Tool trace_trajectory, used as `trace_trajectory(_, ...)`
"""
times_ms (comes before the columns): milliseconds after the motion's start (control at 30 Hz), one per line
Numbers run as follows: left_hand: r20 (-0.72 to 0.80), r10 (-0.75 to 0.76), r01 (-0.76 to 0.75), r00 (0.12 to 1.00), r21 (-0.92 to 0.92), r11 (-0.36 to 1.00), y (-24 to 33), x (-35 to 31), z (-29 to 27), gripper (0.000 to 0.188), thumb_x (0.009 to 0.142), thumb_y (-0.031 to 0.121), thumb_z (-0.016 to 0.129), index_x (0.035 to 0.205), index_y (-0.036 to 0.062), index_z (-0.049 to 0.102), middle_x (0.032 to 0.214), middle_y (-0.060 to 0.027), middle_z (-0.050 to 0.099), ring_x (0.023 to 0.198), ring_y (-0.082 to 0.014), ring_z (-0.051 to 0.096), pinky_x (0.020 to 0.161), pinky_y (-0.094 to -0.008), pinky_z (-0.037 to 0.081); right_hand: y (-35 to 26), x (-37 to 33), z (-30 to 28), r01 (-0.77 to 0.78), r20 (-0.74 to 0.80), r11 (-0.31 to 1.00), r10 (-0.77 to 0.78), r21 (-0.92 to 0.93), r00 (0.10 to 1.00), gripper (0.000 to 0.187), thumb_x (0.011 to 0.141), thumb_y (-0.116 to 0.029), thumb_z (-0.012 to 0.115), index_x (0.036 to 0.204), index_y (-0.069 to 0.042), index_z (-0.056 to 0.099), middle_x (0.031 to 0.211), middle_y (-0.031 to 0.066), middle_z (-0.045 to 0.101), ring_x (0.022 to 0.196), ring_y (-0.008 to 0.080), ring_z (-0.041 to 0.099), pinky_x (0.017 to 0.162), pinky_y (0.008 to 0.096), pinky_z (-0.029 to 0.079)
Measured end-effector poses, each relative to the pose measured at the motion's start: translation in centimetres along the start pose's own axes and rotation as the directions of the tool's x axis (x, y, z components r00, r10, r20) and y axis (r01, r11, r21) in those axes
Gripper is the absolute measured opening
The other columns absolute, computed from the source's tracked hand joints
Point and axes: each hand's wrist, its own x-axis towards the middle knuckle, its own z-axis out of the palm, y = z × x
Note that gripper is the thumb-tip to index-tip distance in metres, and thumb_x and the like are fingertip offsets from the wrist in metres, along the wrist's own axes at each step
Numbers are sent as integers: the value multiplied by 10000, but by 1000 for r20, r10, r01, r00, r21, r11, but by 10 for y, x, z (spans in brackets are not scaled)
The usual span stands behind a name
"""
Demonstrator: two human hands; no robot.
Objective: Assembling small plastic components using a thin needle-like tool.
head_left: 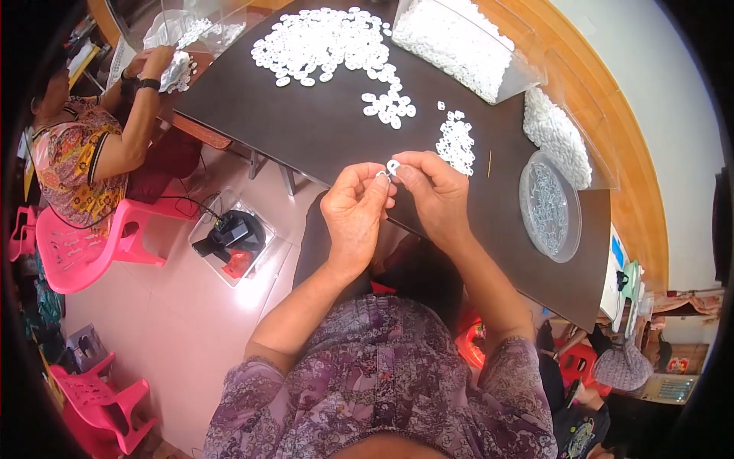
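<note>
My left hand (352,218) and my right hand (440,200) meet at the table's near edge, thumbs and fingertips pinched together. Between the right fingertips is a small white oval plastic piece (393,165) with an opening in it. A second small white piece (382,175), only partly visible, is pinched in the left fingertips, right beside the first. Whether the two are joined is too small to tell. Just beyond my right hand lies a small heap of white pieces with holes (456,144). Farther off, white oval pieces (321,44) are spread over the dark table (252,107).
A clear round dish (569,243) of small metal parts stands at the right, near a thin yellowish stick (490,164). Clear bins of white pieces (451,46) line the back. At left, another person (84,153) handles white pieces, seated on a pink chair (76,245).
</note>
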Motion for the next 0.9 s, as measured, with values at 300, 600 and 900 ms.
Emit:
trace_trajectory(300,22,17,-17,1000,8,1000,1,-5,1,119,898,59,563,976,-28,584,794,-67,633,624,-89,564,527,-197,451,-2,-2,-4,-6,17,1000,5,25,1000,106,817,-22,588,905,4,642,787,90,627,723,159,600,651,268,471)
trace_trajectory(600,19,1,0,1000,-25,1000,5,-2,1,122,893,60,571,971,-33,584,813,-80,643,624,-89,568,523,-193,450,-10,2,-4,-222,61,948,214,228,975,114,845,-39,597,927,26,644,757,47,651,666,76,591,614,220,477)
trace_trajectory(900,-1,-30,30,1000,-15,999,5,2,1,109,887,49,565,957,-33,587,793,-85,650,587,-86,566,498,-194,449,-4,7,-8,-367,173,868,327,334,929,138,836,-52,611,945,19,654,768,42,651,672,72,567,594,196,427)
